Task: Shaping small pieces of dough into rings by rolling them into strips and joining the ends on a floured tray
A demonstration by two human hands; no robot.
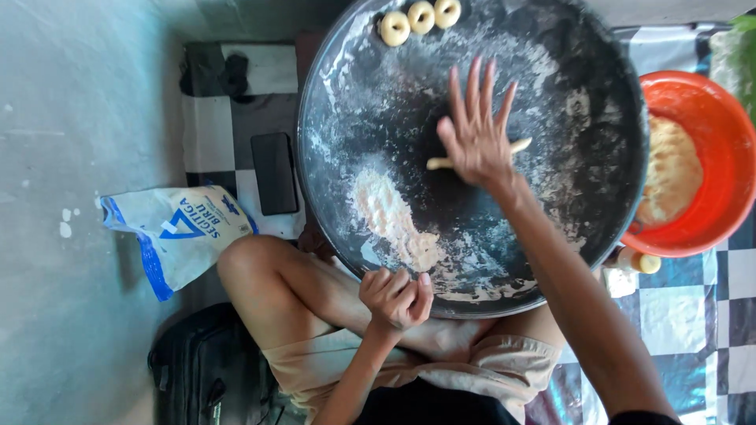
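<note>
**Dough rolling on the round tray: three rings made, most of the dough left**

Seated person, cross-legged on a checkered mat (732,275), with a big dark round tray (331,102) resting over the lap. Tray surface is dusted white, with a thicker patch of flour (394,220) toward the near left side.

Right hand (476,134): flat, fingers spread and straight, palm pressed down on a thin dough rope (520,145) near the middle of the tray. Both ends of the rope stick out from under the palm, one left, one right. Hand grips nothing; it lies on top of the rope.

Left hand (396,297): curled into a loose fist at the near rim of the tray. Whether it holds a bit of dough inside I cannot tell; the fingers hide the palm.

Done so far: three small dough rings (420,17) sit in a row at the far edge of the tray, touching or nearly touching each other. The rest of the tray carries no other shaped pieces.

Left to do, by my reading: plenty. The orange bowl (709,102) just beside the tray on the right holds a large lump of pale dough (669,169), so the work looks to be at an early stage.

Around: a white and blue flour bag (177,232) lies on the floor to the left, a dark phone (274,173) sits on the mat between bag and tray, and a black bag (205,370) sits by the knee.
</note>
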